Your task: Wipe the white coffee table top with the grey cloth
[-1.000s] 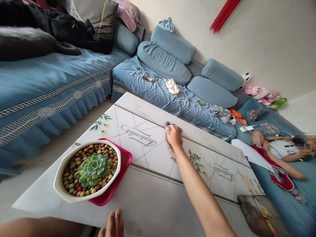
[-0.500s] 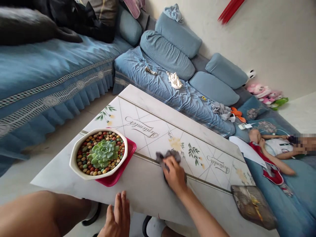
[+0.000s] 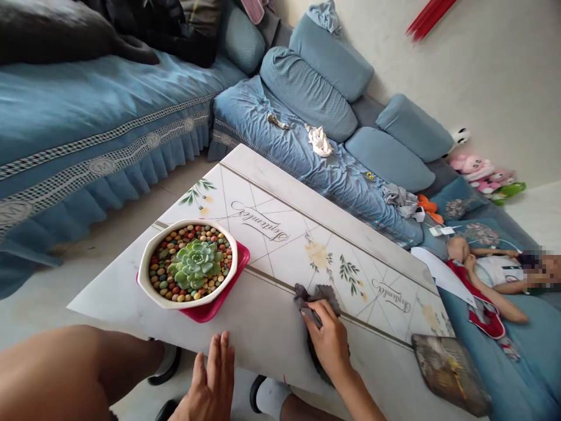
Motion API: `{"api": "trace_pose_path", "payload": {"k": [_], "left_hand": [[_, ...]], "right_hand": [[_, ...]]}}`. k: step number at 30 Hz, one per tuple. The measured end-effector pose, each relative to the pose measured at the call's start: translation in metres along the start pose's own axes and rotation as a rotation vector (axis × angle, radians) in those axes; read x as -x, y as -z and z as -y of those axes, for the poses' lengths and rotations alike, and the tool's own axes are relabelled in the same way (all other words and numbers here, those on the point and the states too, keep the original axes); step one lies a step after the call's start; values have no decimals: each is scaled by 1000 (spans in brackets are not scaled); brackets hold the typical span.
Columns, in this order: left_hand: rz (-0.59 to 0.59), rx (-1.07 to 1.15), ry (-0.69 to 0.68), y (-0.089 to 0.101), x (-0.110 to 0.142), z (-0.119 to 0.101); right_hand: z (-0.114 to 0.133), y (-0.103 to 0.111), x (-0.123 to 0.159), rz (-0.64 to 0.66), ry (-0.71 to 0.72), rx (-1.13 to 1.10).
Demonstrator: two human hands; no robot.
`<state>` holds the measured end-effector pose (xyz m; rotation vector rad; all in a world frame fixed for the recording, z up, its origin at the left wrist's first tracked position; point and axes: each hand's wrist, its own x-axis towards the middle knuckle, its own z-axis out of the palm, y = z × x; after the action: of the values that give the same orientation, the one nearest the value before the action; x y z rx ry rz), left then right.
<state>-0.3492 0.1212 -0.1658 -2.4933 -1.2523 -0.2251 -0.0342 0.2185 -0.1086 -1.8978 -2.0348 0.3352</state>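
My right hand (image 3: 328, 338) is closed on a dark grey cloth (image 3: 322, 295), which is pressed against the top of the white marble-patterned table (image 3: 263, 327). Part of the cloth hangs bunched beneath the hand and wrist. My left hand (image 3: 213, 380) rests at the table's near edge with its fingers stretched out and nothing in it. Left of the cloth stands a white pot (image 3: 151, 292) with a green succulent (image 3: 197, 264) among coloured pebbles. Beneath the pot, a pink-red tray (image 3: 210, 309) shows along its right and lower sides.
A brown patterned flat item (image 3: 451, 371) lies at the table's right end. Blue sofas (image 3: 105, 111) line the far and left sides, with crumpled white cloth (image 3: 319, 141) on one. A person (image 3: 495, 272) reclines at the right. A dark animal (image 3: 65, 35) lies at upper left.
My right hand and the cloth have slid a little nearer to me over the tabletop. My left hand stays at the edge. The whole view has shifted slightly.
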Motion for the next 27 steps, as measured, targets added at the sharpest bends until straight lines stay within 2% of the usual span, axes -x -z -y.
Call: {"api": "trace_pose_path", "payload": {"k": [2, 6, 7, 8, 9, 10, 14, 16, 17, 18, 22, 24, 25, 26, 27], "left_hand": [[16, -7, -29, 3, -2, 3], [66, -29, -72, 13, -12, 6], [72, -27, -70, 14, -14, 5], [71, -23, -61, 14, -15, 3], [67, -17, -46, 14, -15, 2], [58, -10, -27, 12, -15, 0], [32, 14, -6, 5, -10, -3], [22, 9, -12, 5, -8, -1], [23, 3, -16, 6, -7, 0], [25, -2, -20, 8, -8, 2], [76, -11, -38, 17, -14, 2], [87, -16, -20, 19, -17, 0], [87, -17, -7, 19, -17, -1], [86, -18, 5, 18, -17, -3], [83, -18, 12, 16, -17, -4]], "right_hand": [[0, -6, -39, -40, -10, 41], [17, -20, -175, -132, -58, 91], [22, -21, -196, -136, -74, 92], [25, -20, -205, -131, -83, 88], [28, -19, -200, -118, -83, 79], [29, -18, -184, -100, -76, 68], [24, -9, -65, -12, -19, 9], [22, -6, -35, 10, -13, -5], [22, -6, -38, 8, -21, 9], [23, -7, -53, -5, -34, 37], [34, -15, -177, -95, -104, 123], [40, -16, -216, -116, -137, 132], [42, -16, -217, -118, -140, 131], [43, -15, -205, -114, -131, 126], [44, -15, -181, -104, -112, 119]]}}
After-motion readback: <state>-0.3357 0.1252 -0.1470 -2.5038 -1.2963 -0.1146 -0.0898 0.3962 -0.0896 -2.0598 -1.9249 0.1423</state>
